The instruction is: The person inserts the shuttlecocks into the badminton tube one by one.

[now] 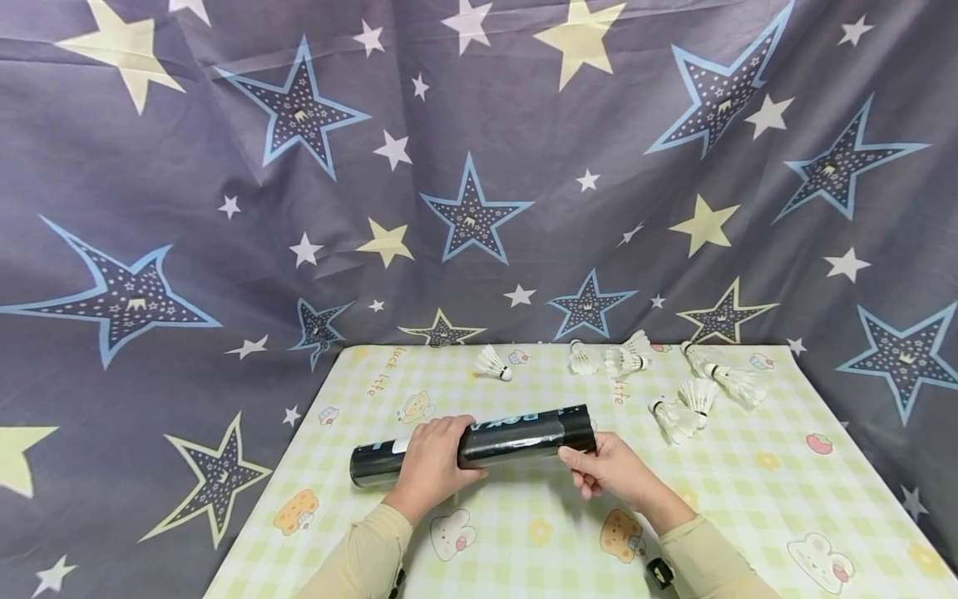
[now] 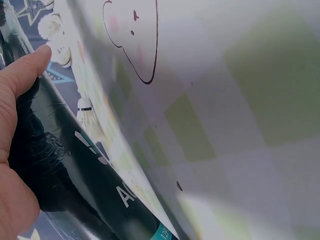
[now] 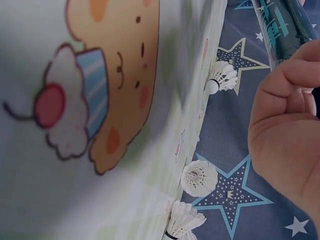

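A black shuttlecock tube [image 1: 516,438] with light blue lettering lies lengthwise across my front, its right end tipped a little higher than its left. Around its middle my left hand [image 1: 436,466] grips from above, thumb on the near side. My right hand [image 1: 617,476] is at the tube's right end, with the thumb on the near edge of the rim and the other fingers curled behind it. In the left wrist view the tube [image 2: 65,150] fills the palm beside the thumb. The right wrist view has the curled right hand [image 3: 287,125] against the tube's end, which the fingers partly hide.
A single white shuttlecock [image 1: 494,364] lies beyond the tube on the checked tablecloth [image 1: 539,557]. Several more, such as a shuttlecock [image 1: 584,358] at the back and another shuttlecock [image 1: 737,385], lie to the right. A star-patterned curtain [image 1: 479,108] hangs behind the table.
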A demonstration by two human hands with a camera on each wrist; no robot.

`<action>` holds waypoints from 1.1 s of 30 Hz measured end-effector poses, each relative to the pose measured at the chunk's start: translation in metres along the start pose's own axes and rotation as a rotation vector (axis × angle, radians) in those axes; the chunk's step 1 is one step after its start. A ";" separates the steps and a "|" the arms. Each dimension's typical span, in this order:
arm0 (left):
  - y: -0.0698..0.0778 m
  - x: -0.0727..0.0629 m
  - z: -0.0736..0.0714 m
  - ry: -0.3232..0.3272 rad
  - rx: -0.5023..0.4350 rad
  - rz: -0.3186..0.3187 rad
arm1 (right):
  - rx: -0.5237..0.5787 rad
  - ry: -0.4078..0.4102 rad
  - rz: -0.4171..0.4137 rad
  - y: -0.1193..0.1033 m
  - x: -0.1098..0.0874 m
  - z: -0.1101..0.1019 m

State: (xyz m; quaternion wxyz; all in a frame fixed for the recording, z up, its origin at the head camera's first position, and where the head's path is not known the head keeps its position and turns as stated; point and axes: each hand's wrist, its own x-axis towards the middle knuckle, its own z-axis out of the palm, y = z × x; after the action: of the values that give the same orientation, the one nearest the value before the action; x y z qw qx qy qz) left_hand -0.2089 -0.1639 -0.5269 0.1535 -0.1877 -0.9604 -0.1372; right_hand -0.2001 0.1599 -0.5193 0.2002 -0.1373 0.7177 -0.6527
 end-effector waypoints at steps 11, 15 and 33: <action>-0.002 -0.001 -0.002 0.017 0.011 0.014 | 0.006 -0.100 0.003 0.003 -0.001 -0.003; -0.003 0.000 -0.003 -0.007 0.010 0.013 | -0.005 -0.125 0.010 0.003 -0.003 -0.008; -0.016 -0.003 -0.003 -0.043 -0.002 -0.038 | -0.638 0.590 0.058 0.005 -0.066 -0.117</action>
State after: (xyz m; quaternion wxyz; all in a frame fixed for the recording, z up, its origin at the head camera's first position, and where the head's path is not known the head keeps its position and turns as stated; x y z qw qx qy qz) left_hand -0.2119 -0.1804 -0.5285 0.1301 -0.1724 -0.9668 -0.1369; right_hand -0.1961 0.2934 -0.5091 -0.0476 0.0204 0.9134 -0.4037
